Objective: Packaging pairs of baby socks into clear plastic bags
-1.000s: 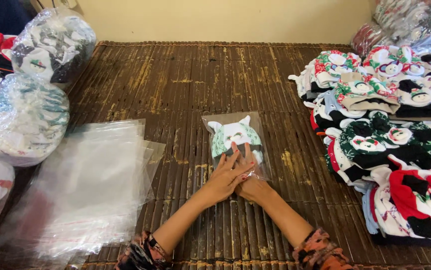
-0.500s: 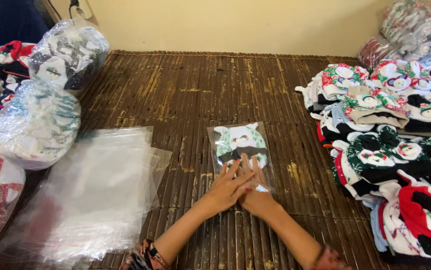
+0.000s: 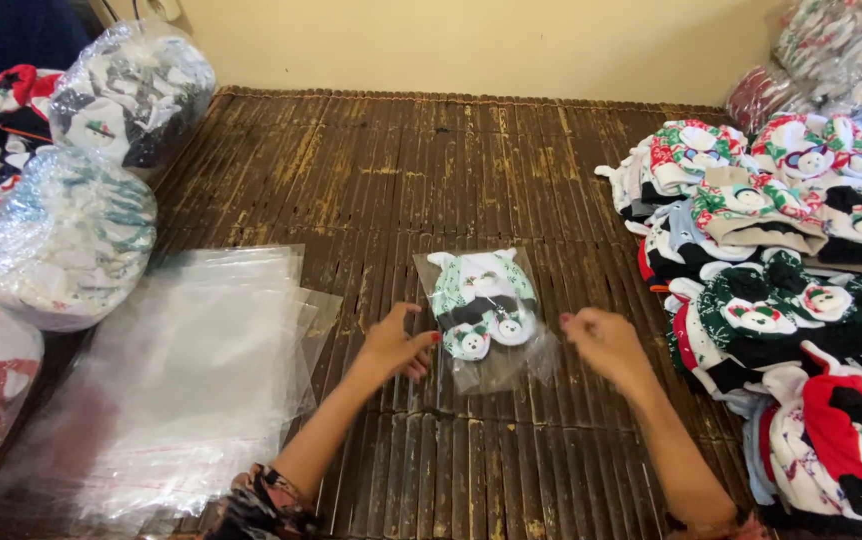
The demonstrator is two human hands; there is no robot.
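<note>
Both hands flank the bagged socks point(image 3: 481, 315) — left hand point(image 3: 393, 345) and right hand point(image 3: 603, 340), fingers loosely curled, holding nothing.

I see a dark brown slatted bamboo mat point(image 3: 431, 170) carrying everything. A small clear bag of snowman-print knitwear point(image 3: 481, 310) lies flat near its middle. A loose stack of empty clear plastic bags point(image 3: 181, 390) lies to the left. Heaps of unbagged snowman knitwear point(image 3: 781, 250) crowd the right side, and bulging filled plastic sacks point(image 3: 71, 240) line the left edge.
</note>
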